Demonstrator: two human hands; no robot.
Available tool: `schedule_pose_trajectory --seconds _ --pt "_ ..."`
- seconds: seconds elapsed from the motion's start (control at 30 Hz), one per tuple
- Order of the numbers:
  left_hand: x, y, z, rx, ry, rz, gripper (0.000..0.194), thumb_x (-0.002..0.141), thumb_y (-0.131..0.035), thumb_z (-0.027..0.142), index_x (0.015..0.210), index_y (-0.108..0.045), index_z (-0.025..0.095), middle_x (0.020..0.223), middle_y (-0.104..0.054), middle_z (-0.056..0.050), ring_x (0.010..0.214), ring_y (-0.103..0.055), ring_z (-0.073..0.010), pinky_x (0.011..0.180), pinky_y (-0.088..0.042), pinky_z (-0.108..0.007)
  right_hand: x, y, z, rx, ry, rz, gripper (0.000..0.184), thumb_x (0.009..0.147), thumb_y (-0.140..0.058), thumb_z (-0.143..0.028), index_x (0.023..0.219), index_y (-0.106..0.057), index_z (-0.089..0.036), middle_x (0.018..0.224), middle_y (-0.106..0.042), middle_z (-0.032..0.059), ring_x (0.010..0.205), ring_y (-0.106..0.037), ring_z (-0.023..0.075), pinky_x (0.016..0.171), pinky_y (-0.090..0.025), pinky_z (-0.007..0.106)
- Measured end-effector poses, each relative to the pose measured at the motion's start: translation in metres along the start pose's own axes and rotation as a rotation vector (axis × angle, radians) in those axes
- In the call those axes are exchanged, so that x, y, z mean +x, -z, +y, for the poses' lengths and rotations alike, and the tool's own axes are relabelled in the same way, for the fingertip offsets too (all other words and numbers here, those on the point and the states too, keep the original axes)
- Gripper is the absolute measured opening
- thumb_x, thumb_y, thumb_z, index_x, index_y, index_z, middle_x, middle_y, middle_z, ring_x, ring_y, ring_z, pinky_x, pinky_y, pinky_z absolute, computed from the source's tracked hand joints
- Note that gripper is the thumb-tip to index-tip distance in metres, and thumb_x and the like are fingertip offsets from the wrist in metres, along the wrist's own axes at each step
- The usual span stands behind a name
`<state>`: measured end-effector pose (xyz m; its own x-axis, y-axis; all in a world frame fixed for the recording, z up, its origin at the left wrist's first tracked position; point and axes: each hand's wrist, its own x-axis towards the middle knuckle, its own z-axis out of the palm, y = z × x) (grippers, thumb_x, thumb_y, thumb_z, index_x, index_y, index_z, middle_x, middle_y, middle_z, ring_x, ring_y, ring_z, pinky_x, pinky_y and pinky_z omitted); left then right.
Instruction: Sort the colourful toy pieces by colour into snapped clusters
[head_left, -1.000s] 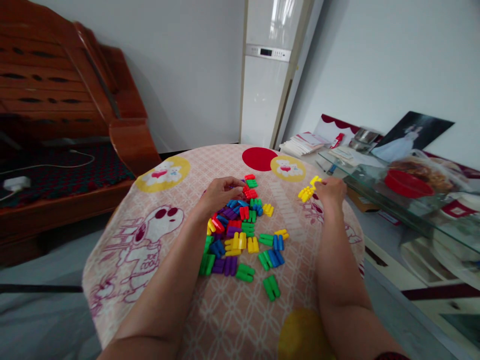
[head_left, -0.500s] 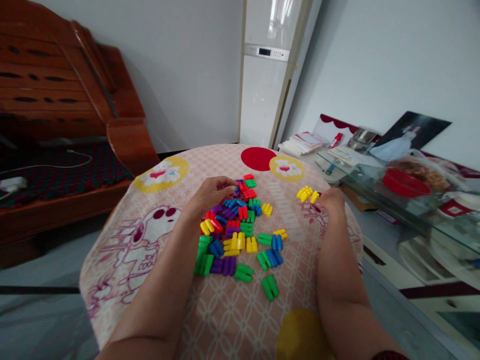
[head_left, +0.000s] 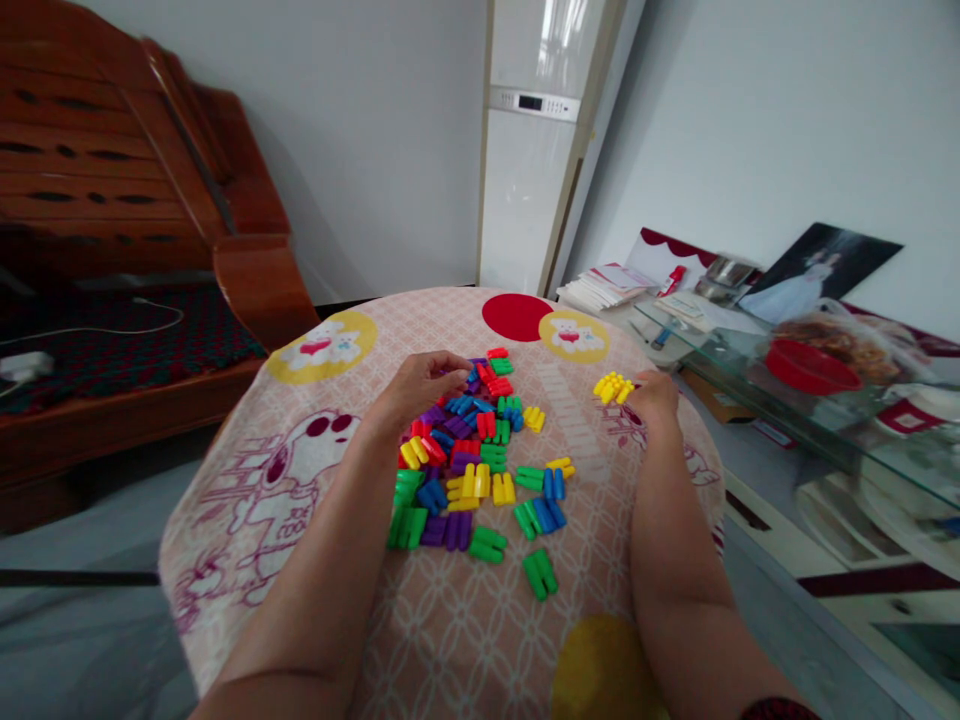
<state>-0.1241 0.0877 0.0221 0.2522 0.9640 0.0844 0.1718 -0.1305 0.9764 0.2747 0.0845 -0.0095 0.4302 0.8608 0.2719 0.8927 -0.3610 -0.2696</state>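
Observation:
My right hand point(head_left: 655, 395) is at the right of the table, its curled fingers closed at the edge of a small group of yellow toy blocks point(head_left: 613, 388). The fingertips meet the nearest yellow block, though the contact is partly hidden. My left hand point(head_left: 424, 385) is held at the far left of a multicoloured pile of toy blocks point(head_left: 465, 428), thumb and fingers apart, with no block visible in it. The blocks are short ribbed plastic pieces in red, blue, green, purple and yellow. Closer to me lie a green block point(head_left: 540, 574) and a blue block point(head_left: 550, 515).
A patterned cloth covers the round table point(head_left: 450, 640). To the right stands a glass-topped cabinet point(head_left: 750, 370) with papers, a red bowl point(head_left: 812, 366) and a photo point(head_left: 825, 265). On the left is a wooden bench point(head_left: 259, 280); a tall white appliance point(head_left: 525, 190) stands behind.
My right hand has brought a yellow block down and leftward against the other yellow blocks. My left hand has shifted slightly left at the pile.

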Motion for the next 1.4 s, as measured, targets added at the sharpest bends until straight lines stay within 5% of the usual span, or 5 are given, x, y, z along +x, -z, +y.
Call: schedule_pose_trajectory --seconds 0.1,0.37,0.83,1.1,1.4 --pt "0.001 0.001 -0.002 0.004 0.006 0.008 0.039 0.062 -0.08 0.043 0.089 -0.074 0.016 0.077 -0.075 -0.005 0.072 -0.071 -0.0198 0.071 -0.06 -0.033 -0.005 0.018 -0.025 0.095 -0.035 0.003 0.041 0.074 -0.057 -0.009 0.111 -0.075 -0.01 0.105 -0.077 0.0141 0.1 -0.072 0.0252 0.087 -0.054 0.029" --pt "0.001 0.007 -0.006 0.037 -0.007 0.049 0.047 0.061 -0.08 0.05 0.092 -0.075 0.015 0.078 -0.077 -0.006 0.073 -0.071 -0.0212 0.072 -0.06 -0.035 -0.048 0.014 -0.104 0.137 0.396 -0.515 0.034 0.082 -0.069 -0.033 0.107 -0.076 -0.012 0.08 -0.076 0.0065 0.072 -0.07 0.018 0.067 -0.05 0.023" --pt "0.0 0.011 -0.006 0.036 -0.007 0.071 0.039 0.065 -0.078 0.043 0.091 -0.075 0.014 0.078 -0.075 -0.006 0.071 -0.07 -0.0189 0.073 -0.06 -0.033 -0.059 -0.006 -0.117 0.317 0.393 -0.86 0.01 0.085 -0.068 -0.024 0.084 -0.069 -0.014 0.053 -0.063 -0.0022 0.044 -0.058 0.0111 0.045 -0.043 0.018" --pt "0.001 0.012 -0.007 0.053 -0.014 0.062 0.039 0.066 -0.077 0.043 0.092 -0.075 0.014 0.078 -0.075 -0.006 0.069 -0.07 -0.0184 0.072 -0.06 -0.033 -0.058 0.003 -0.116 0.333 0.336 -0.829 0.011 0.083 -0.071 -0.02 0.076 -0.066 -0.013 0.051 -0.06 -0.0027 0.043 -0.057 0.0096 0.046 -0.043 0.017" --pt "-0.002 0.013 -0.005 0.039 -0.011 0.066 0.039 0.066 -0.077 0.043 0.092 -0.075 0.015 0.076 -0.075 -0.005 0.069 -0.069 -0.0181 0.071 -0.059 -0.032 -0.023 0.057 -0.043 -0.144 0.083 -0.347 0.013 0.081 -0.066 -0.02 0.086 -0.077 -0.015 0.06 -0.069 0.0057 0.065 -0.07 0.0183 0.061 -0.048 0.022"
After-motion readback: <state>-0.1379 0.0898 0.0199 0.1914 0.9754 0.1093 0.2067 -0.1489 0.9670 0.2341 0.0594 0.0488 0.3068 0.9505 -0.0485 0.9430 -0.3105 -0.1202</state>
